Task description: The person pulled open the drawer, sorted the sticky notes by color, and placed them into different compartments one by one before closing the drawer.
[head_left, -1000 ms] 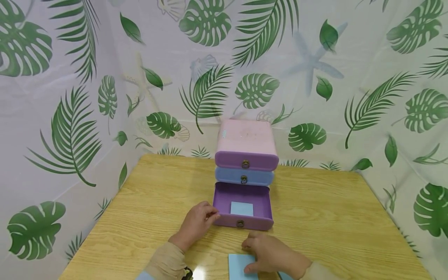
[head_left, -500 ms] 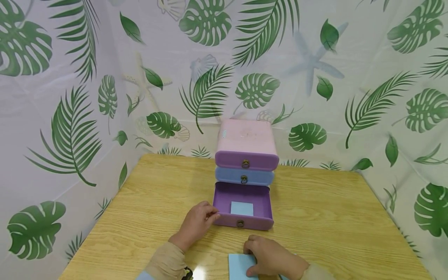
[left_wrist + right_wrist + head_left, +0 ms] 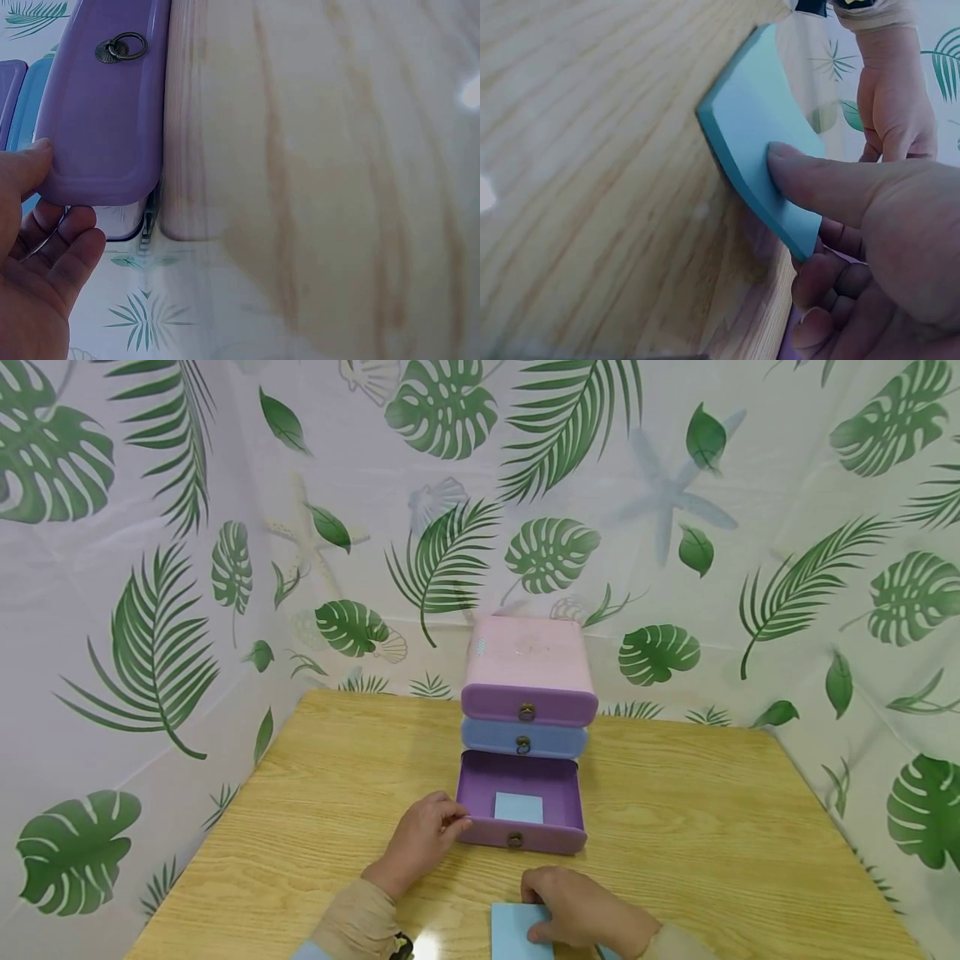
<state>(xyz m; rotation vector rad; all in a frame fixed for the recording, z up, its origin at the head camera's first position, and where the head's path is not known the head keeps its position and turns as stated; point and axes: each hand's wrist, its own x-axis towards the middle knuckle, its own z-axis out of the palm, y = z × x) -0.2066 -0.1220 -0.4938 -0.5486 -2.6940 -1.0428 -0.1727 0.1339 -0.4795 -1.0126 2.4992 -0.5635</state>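
My left hand (image 3: 422, 842) pinches the front left corner of the pulled-out bottom purple drawer (image 3: 551, 840). In the left wrist view the thumb lies along the drawer front (image 3: 105, 120), with fingers curled at its end. Inside the drawer lies a light-blue square notepad (image 3: 518, 808). Near the table's front edge my right hand (image 3: 583, 906) holds a second light-blue notepad (image 3: 516, 931). In the right wrist view the thumb presses this pad's (image 3: 750, 120) face while fingertips curl under its edge; the pad bends slightly.
Above the drawer are a closed blue drawer (image 3: 487, 737) and a closed purple drawer (image 3: 495, 702) in a pink-topped cabinet (image 3: 532, 647). Another blue piece (image 3: 609, 953) shows partly under the right wrist. Leaf-print cloth (image 3: 555, 468) surrounds the wooden table (image 3: 697, 827).
My right hand has lowered slightly toward me, its fingers closing on the far edge of the notepad. The left hand and the drawer stay in place.
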